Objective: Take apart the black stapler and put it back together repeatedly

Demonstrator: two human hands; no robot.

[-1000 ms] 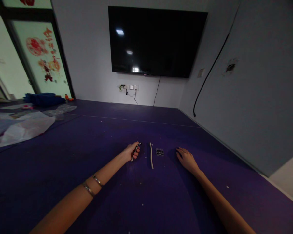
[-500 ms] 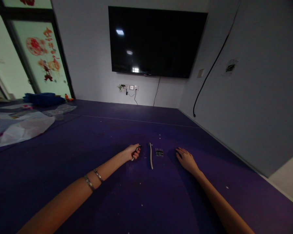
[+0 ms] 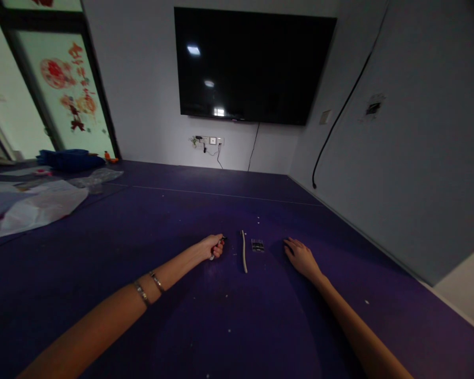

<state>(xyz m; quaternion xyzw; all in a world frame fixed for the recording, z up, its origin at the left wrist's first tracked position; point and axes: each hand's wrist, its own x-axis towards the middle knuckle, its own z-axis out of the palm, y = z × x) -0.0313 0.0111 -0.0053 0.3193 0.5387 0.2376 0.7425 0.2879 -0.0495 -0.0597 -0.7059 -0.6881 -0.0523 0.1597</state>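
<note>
My left hand is closed round a small tool with a dark tip and a pale handle end; the fingers hide most of it, so its kind does not show. To its right a short piece of whitish cable lies lengthwise on the purple surface. Beside the cable sits a small clear piece with dark parts inside, too small to name. My right hand rests palm down on the surface, fingers extended, apart from that clear piece and holding nothing.
Clear plastic bags and a dark blue cloth bundle lie at the far left. A television hangs on the wall above sockets. A black cable dangles along the right wall. White specks dot the surface.
My left hand has shifted very slightly left with the tool still in it. My right hand, the cable piece and the clear piece stay where they were.
</note>
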